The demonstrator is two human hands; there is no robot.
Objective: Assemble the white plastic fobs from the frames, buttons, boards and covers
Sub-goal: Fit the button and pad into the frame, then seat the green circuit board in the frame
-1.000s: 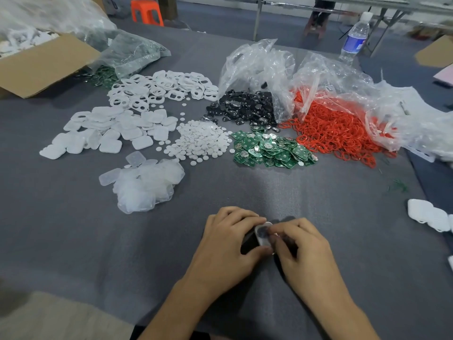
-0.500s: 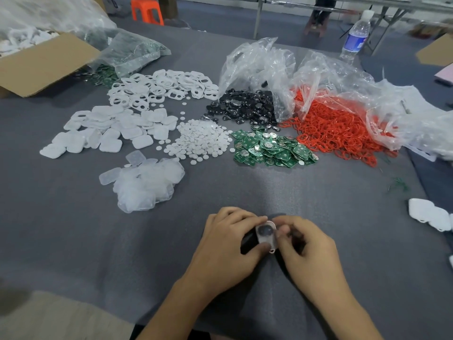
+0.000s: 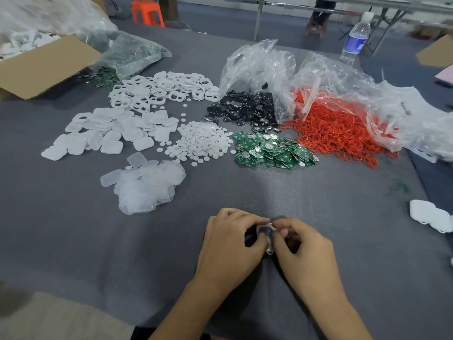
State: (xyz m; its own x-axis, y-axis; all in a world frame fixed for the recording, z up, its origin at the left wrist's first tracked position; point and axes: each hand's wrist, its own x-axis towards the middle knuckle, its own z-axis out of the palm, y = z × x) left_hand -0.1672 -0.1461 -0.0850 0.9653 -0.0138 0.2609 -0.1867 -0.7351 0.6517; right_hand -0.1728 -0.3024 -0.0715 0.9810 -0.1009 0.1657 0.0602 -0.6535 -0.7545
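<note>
Fob: a part-built white fob (image 3: 266, 232) with a dark round part showing on its top face. It is held between both hands just above the grey mat (image 3: 98, 241), at 6 o'clock on the table.
Left hand (image 3: 230, 244): fingers curled round the fob's left side, cradling it.
Right hand (image 3: 304, 251): pinches the fob's right side, with the thumb tip beside the dark round part.
Step, as I judge it: pressing an inner part home in the shell. Which layer it is cannot be told, since the fingers hide most of it.
Doing it well: steady the shell with the left hand. Square the part to its recess before pressing, then push evenly with the right thumb. Run a fingertip round the edge to feel for a raised corner.
Risk: pressing on a tilted part could jam it or pop out a button underneath.
Next parts: green boards (image 3: 269, 150) at 12 o'clock from the hands, round white buttons (image 3: 201, 141) at 11, and white covers (image 3: 112, 131) and frames (image 3: 161, 90) at 10.
Finished fobs (image 3: 429, 215): at 3 o'clock, well apart from the parts piles. They look like the place to set this one down.
</note>
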